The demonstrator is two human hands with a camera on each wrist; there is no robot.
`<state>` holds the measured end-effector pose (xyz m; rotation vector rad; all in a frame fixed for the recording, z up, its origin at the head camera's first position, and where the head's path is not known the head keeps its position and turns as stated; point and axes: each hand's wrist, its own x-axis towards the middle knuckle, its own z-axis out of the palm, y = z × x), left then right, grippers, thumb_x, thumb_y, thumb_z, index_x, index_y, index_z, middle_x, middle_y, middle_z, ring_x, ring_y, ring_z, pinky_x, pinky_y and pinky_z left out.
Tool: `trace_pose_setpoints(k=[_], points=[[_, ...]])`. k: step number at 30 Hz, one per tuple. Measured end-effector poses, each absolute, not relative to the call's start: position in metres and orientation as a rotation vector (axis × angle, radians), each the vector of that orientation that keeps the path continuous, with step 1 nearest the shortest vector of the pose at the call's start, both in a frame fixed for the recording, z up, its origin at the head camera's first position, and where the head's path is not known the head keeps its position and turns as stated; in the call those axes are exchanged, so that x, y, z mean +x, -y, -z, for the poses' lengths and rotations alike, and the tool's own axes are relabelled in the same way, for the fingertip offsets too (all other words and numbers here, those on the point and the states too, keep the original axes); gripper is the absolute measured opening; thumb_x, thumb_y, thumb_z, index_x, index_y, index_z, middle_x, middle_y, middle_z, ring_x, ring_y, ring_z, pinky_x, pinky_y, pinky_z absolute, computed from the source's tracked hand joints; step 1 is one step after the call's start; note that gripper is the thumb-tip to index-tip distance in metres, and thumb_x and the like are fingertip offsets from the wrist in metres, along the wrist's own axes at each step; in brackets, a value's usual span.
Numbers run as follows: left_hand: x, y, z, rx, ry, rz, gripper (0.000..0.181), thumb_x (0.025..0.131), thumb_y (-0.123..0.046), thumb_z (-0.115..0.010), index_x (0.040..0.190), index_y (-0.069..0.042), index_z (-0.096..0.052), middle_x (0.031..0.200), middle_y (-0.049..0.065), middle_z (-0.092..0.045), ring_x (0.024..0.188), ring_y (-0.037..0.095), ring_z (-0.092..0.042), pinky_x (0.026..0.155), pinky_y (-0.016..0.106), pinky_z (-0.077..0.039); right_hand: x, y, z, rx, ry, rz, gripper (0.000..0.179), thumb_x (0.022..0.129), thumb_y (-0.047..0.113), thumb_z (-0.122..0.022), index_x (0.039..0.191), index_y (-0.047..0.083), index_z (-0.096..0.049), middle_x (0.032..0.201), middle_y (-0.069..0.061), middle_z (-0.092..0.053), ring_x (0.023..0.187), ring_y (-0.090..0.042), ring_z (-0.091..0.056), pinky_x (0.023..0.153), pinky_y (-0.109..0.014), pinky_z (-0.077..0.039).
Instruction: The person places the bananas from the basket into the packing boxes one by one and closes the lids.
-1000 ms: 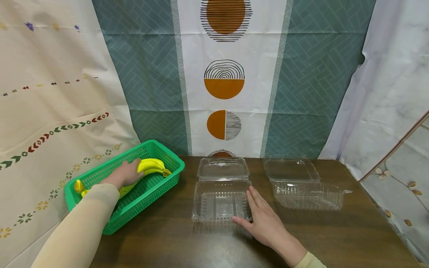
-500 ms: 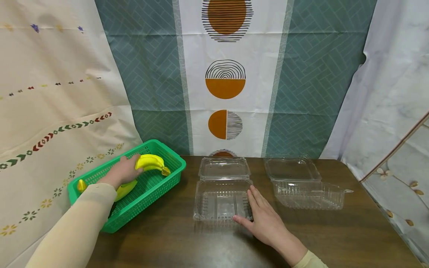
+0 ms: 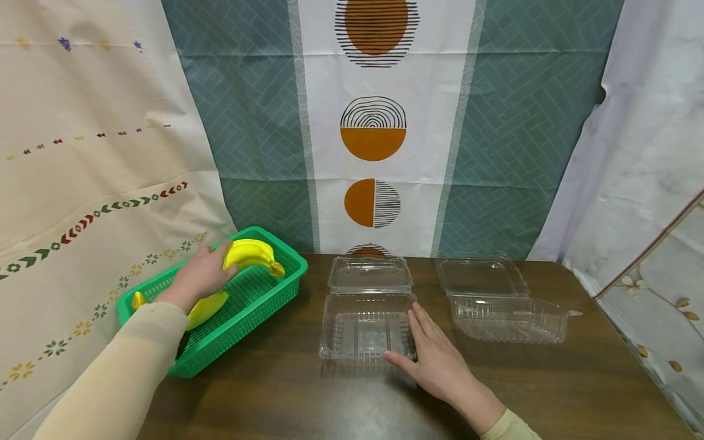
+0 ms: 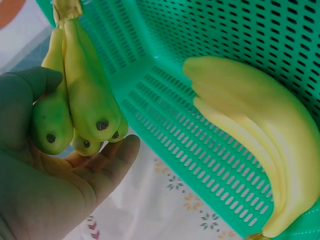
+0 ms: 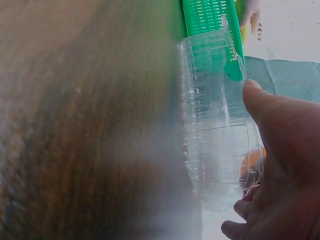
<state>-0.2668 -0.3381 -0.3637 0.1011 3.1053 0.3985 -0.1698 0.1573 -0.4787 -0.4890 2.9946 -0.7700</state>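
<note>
My left hand (image 3: 200,275) grips a bunch of yellow toy bananas (image 3: 250,252) by its lower ends, over the far part of the green basket (image 3: 228,348). In the left wrist view, thumb and fingers wrap the dark-tipped ends of this bunch (image 4: 95,95), its stem pointing up. A second bunch of bananas (image 4: 280,130) lies in the basket, partly hidden by the left arm in the head view. My right hand (image 3: 437,360) rests along the right side of a clear plastic clamshell container (image 3: 370,333), fingers straight and thumb at its front corner. Its lid (image 3: 370,275) is folded back.
To the right stands another clear clamshell container (image 3: 508,321), lid (image 3: 481,278) folded back. Both sit on the brown wooden table (image 3: 308,403). A patterned curtain (image 3: 374,208) hangs behind the table, and a pale cloth (image 3: 71,305) borders its left side.
My left hand has lifted the banana bunch slightly upward from the basket floor. The right hand has stayed at the near container. The head view has shifted slightly.
</note>
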Motion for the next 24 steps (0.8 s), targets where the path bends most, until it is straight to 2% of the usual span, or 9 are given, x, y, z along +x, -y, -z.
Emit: trace_pose_setpoints(k=[6, 10, 14, 19, 24], points=[[-0.259, 0.33, 0.357, 0.119, -3.14, -0.383, 0.077, 0.114, -0.033, -0.058, 0.174, 0.0, -0.022, 0.159, 0.049, -0.027, 0.136, 0.069, -0.044, 0.098, 0.078, -0.046, -0.17, -0.157, 0.478, -0.49, -2.987, 0.766, 0.11, 0.102, 0.072, -0.065, 0.173, -0.001, -0.025, 0.183, -0.017, -0.013, 0.167, -0.041, -0.02, 0.128, -0.064, -0.028], [-0.255, 0.323, 0.352, 0.144, -3.192, -0.395, 0.077, 0.113, -0.033, -0.058, 0.174, -0.001, -0.025, 0.15, 0.046, -0.037, 0.123, 0.06, -0.053, 0.09, 0.071, -0.049, -0.17, -0.158, 0.477, -0.494, -2.984, 0.766, 0.11, 0.102, 0.073, -0.064, 0.173, -0.002, -0.026, 0.183, -0.018, -0.014, 0.167, -0.041, -0.02, 0.128, -0.064, -0.028], [-0.25, 0.317, 0.347, 0.17, -3.234, -0.416, 0.076, 0.112, -0.033, -0.06, 0.173, -0.001, -0.027, 0.141, 0.04, -0.045, 0.115, 0.052, -0.055, 0.085, 0.064, -0.05, -0.169, -0.158, 0.477, -0.5, -2.99, 0.763, 0.112, 0.101, 0.076, -0.063, 0.173, -0.002, -0.026, 0.183, -0.018, -0.014, 0.167, -0.042, -0.02, 0.128, -0.064, -0.029], [-0.245, 0.308, 0.342, 0.17, -3.262, -0.433, 0.076, 0.112, -0.032, -0.062, 0.172, -0.001, -0.028, 0.139, 0.039, -0.047, 0.113, 0.051, -0.055, 0.085, 0.062, -0.049, -0.169, -0.158, 0.478, -0.503, -3.0, 0.766, 0.112, 0.101, 0.074, -0.064, 0.173, -0.002, -0.026, 0.183, -0.018, -0.015, 0.166, -0.043, -0.021, 0.127, -0.064, -0.029], [-0.241, 0.298, 0.34, 0.153, -3.283, -0.469, 0.076, 0.111, -0.032, -0.062, 0.173, -0.004, -0.028, 0.14, 0.039, -0.047, 0.105, 0.048, -0.056, 0.078, 0.058, -0.048, -0.169, -0.158, 0.477, -0.502, -2.989, 0.769, 0.114, 0.1, 0.078, -0.061, 0.173, -0.002, -0.024, 0.183, -0.018, -0.014, 0.167, -0.042, -0.02, 0.127, -0.064, -0.029]])
